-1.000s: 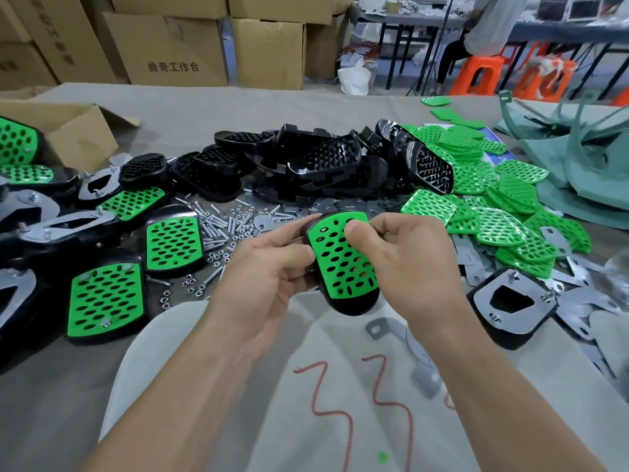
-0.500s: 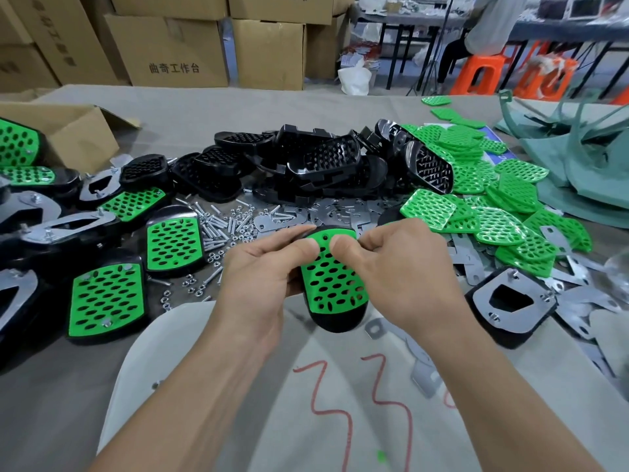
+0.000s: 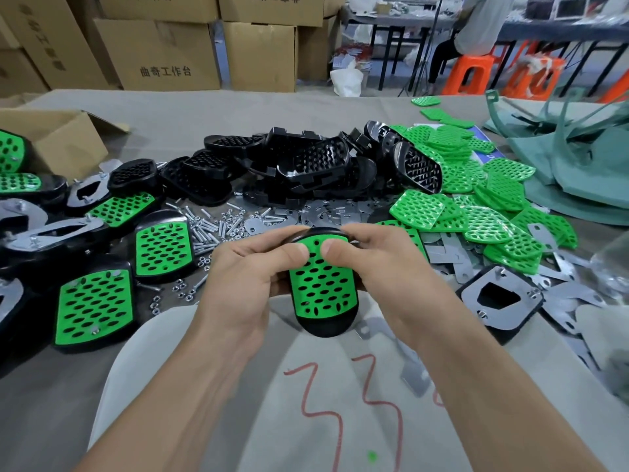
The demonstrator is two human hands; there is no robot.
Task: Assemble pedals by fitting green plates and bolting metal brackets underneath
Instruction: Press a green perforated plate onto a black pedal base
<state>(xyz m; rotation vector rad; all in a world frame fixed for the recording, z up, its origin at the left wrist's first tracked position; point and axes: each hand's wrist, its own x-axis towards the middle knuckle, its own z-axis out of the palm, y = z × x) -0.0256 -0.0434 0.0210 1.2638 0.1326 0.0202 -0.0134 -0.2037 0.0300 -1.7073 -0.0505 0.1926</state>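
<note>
My left hand (image 3: pixel 245 281) and right hand (image 3: pixel 384 270) grip the pedal (image 3: pixel 323 294) between them, thumbs pressing its green plate (image 3: pixel 321 287).

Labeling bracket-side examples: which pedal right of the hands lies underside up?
The black pedal just right of the right hand, alone by the loose green plates: metal bracket faces up. The held pedal shows green.

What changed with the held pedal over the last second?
The pedal turned from tilted to nearly upright and came lower, toward the person. The left hand and right hand kept hold, both thumbs closing together on the green plate at its top edge. The piles on the table stayed put.
</note>
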